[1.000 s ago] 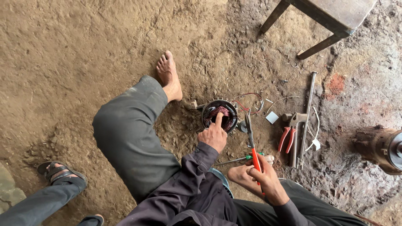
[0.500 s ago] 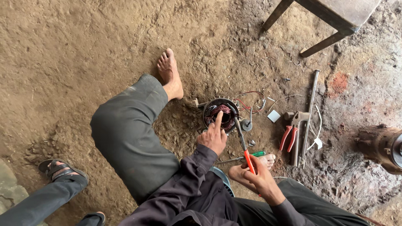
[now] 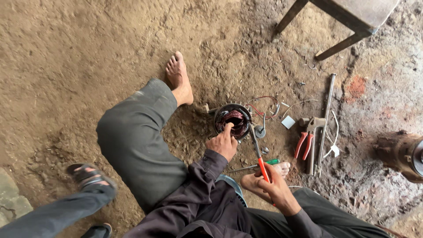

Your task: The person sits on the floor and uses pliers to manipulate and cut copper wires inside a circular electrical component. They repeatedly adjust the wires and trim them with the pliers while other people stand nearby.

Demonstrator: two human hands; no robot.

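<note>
A round motor stator (image 3: 233, 120) with dark reddish copper windings lies on the dirt floor between my legs. My left hand (image 3: 223, 143) rests on its near rim, the index finger pressed onto the windings. My right hand (image 3: 272, 185) grips the red handle of a long screwdriver (image 3: 257, 153), whose metal tip reaches the stator's right edge. Thin red and white wires (image 3: 264, 105) trail from the stator to the right. My bare left foot (image 3: 178, 78) lies beyond my bent knee.
Red-handled pliers (image 3: 303, 143), a hammer (image 3: 312, 141), a long metal rod (image 3: 326, 117) and a green-handled screwdriver (image 3: 264, 164) lie to the right. A wooden stool (image 3: 348, 22) stands top right, a rusty metal cylinder (image 3: 403, 152) far right. Another person's sandalled foot (image 3: 88, 176) is at left.
My right hand has swung the red-handled screwdriver up and forward, so its tip now reaches the stator. My left hand stays on the windings.
</note>
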